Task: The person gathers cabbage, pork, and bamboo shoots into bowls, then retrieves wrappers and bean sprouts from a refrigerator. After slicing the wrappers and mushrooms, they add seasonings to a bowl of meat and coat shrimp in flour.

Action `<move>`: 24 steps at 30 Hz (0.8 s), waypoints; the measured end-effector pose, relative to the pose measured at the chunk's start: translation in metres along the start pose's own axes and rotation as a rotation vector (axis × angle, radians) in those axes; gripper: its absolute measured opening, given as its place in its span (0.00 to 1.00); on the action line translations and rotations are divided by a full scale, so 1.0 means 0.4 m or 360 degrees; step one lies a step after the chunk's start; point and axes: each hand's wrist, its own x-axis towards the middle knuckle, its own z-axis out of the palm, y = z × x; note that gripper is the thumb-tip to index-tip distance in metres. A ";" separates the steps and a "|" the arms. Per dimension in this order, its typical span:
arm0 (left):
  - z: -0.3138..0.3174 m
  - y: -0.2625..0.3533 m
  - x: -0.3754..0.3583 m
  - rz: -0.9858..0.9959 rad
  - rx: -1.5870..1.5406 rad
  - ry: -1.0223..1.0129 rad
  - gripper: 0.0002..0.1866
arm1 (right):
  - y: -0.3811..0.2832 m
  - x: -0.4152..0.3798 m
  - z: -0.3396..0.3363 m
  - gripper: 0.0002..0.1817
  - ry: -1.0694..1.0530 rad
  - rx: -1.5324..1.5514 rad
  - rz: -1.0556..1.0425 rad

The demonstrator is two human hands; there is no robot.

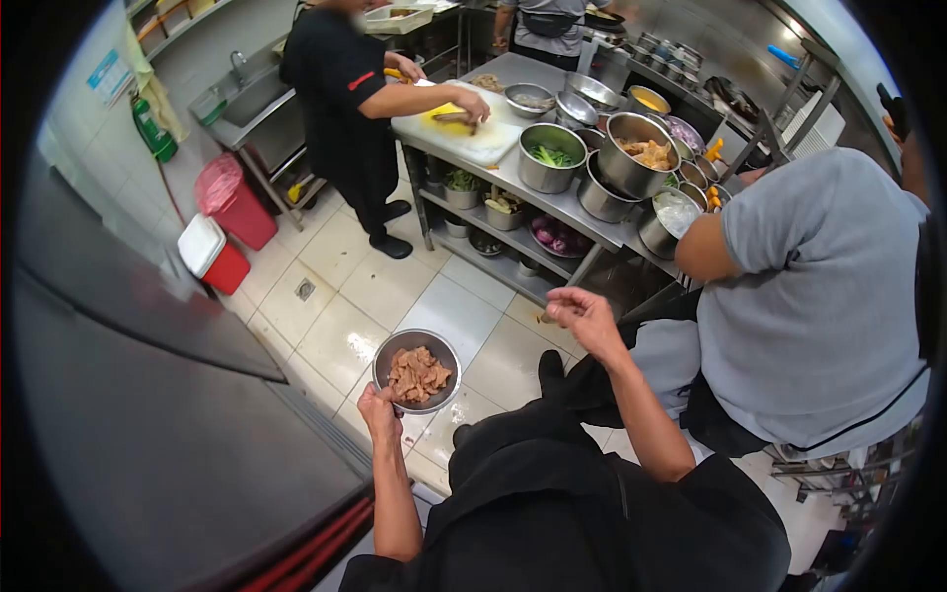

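Note:
My left hand (382, 409) grips the rim of a round metal bowl (457, 367) on its near left side. Inside the bowl lie pieces of raw sliced meat (418, 375). The bowl is held up above the tiled floor, roughly level. My right hand (584, 321) is raised in front of me, apart from the bowl, with its fingers loosely bent and nothing seen in it. Closest to that hand is the edge of the steel work table (612, 233).
A co-worker in black (330, 109) works at a white cutting board (483, 148). Another person in grey (819, 296) is close on my right. Metal pots (548, 176) crowd the table. Red bins (237, 202) stand at left, beyond a large grey metal surface (168, 395).

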 end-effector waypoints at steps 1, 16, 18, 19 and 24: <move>0.021 0.017 0.038 0.0041 -0.0006 -0.0106 0.06 | -0.026 0.020 -0.015 0.14 0.0081 0.0027 0.0009; 0.407 0.100 0.195 -0.0245 -0.0135 -0.0300 0.14 | -0.209 0.593 0.006 0.14 0.0459 0.0059 -0.0675; 0.411 0.133 0.195 -0.0224 -0.0128 -0.0290 0.14 | -0.237 0.637 0.055 0.14 0.0444 0.0107 -0.0700; 0.412 0.143 0.204 -0.0193 -0.0174 -0.0277 0.15 | -0.244 0.661 0.076 0.14 0.0451 0.0129 -0.0690; 0.435 0.184 0.286 -0.0148 -0.0215 -0.0215 0.22 | -0.259 0.795 0.105 0.12 0.0421 0.0062 -0.0496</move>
